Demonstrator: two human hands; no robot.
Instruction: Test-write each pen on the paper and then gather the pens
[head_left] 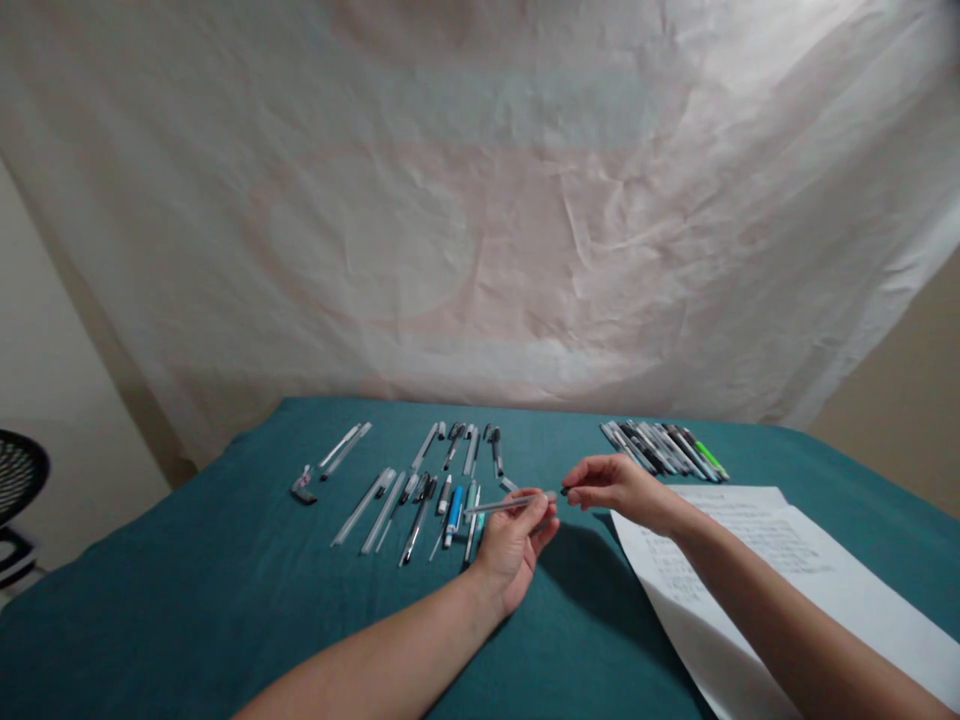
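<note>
1. Holding a clear pen above the worktop, the left hand has its grip closed on the barrel, thumb and fingertips pinching it near its right end.
2. The right hand pinches a small dark piece between thumb and fingertips. This piece sits just beside the pen's right end, and I cannot tell whether the two touch.
3. The clear pen's long axis runs left to right, almost level, with the right end slightly higher. It hangs over the near right edge of the middle spread of pens.
4. That spread of loose pens lies in the middle of the worktop, mostly pointing near to far with a slight slant. Most are clear or grey, and one has a blue barrel.
5. Two pale pens lie side by side further left, and a small dark item with a red spot lies nearer, to their left.
6. A tight row of darker pens lies at the far right, ending in a green one at its right side.
7. A printed paper sheet lies on the right, under the right forearm, and reaches past the near edge.
8. A teal cloth covers the worktop. A creased white sheet hangs behind it as a backdrop, with a pale wall and part of a black chair at the left.
</note>
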